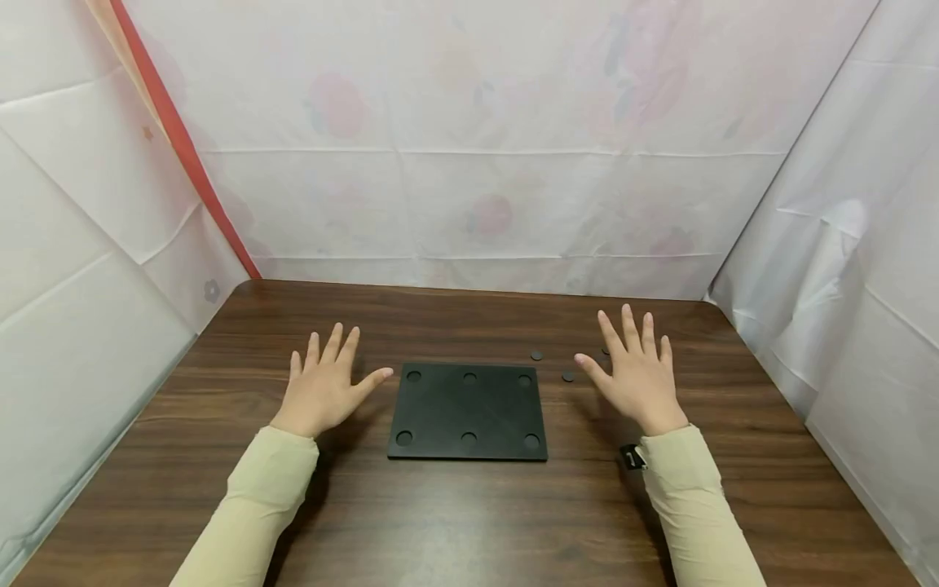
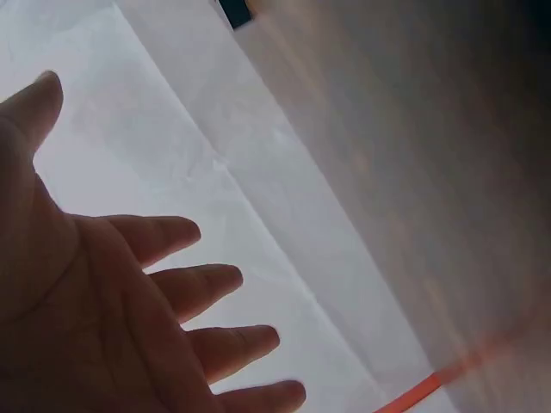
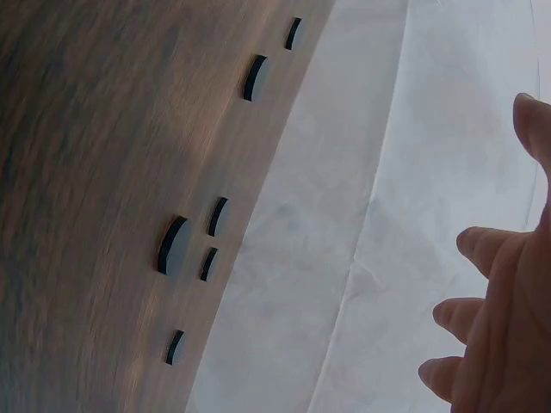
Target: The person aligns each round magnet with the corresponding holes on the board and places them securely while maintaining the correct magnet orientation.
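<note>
One left hand [image 1: 319,395] and one right hand [image 1: 641,387], both spread wide, palms down above the brown table [image 1: 440,530], and neither has hold of anything! Right between them sits the black board [image 1: 468,412], flat on the wood, with six round recesses in two rows of three. It's closer to the left hand, whose thumb points straight towards its far left corner, just apart from it. Over to the right hand now, thumb stretched inward, and look at the small dark discs [image 3: 172,247]: the right wrist view counts six, scattered on the wood beyond that hand's fingers. From the head view, two lie between the board and the right thumb, with another peeping out beside the index finger. Pale sleeves [image 1: 245,505] reach both wrists, a black device [image 1: 632,456] shows at the right cuff, and white cloth [image 1: 440,204] hangs beyond both hands.
</note>
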`<state>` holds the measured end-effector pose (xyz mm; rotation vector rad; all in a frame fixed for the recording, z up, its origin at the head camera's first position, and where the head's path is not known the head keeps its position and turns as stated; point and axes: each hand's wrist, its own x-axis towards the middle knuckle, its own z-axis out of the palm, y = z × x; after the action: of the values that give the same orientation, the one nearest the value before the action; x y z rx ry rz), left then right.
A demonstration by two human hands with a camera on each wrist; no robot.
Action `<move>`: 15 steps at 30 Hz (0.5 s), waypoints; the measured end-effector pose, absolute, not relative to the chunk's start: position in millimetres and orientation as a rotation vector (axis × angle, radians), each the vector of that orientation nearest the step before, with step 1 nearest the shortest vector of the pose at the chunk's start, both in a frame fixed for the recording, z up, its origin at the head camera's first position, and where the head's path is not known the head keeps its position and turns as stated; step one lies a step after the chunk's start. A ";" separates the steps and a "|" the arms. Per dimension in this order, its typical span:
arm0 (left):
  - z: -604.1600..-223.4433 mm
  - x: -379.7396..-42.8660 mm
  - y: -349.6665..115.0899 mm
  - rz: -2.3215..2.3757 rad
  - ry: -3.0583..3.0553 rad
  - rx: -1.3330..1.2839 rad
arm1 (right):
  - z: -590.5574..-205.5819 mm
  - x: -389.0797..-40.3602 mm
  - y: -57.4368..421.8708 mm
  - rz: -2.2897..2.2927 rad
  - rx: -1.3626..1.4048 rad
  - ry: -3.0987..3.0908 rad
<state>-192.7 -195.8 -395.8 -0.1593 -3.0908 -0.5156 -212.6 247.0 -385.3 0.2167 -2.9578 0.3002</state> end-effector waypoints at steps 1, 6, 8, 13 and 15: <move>-395.8 -192.1 -195.7 -0.548 -3.096 -0.173 | -384.8 -212.2 247.9 0.302 0.219 -2.954; -397.0 -189.6 -192.9 -0.754 -3.089 -0.257 | -382.1 -210.1 252.2 0.351 0.237 -2.931; -397.2 -188.2 -191.1 -0.866 -3.070 -0.294 | -381.1 -209.8 254.2 0.375 0.249 -2.921; -397.5 -184.6 -187.8 -1.082 -3.012 -0.334 | -378.5 -208.6 258.1 0.429 0.268 -2.881; -397.6 -183.4 -186.6 -1.129 -3.003 -0.327 | -378.0 -207.5 259.1 0.446 0.268 -2.862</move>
<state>-183.4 -186.6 -397.6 -0.3266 -3.0034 -1.1285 -207.5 259.1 -378.0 0.2685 -2.8624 0.4459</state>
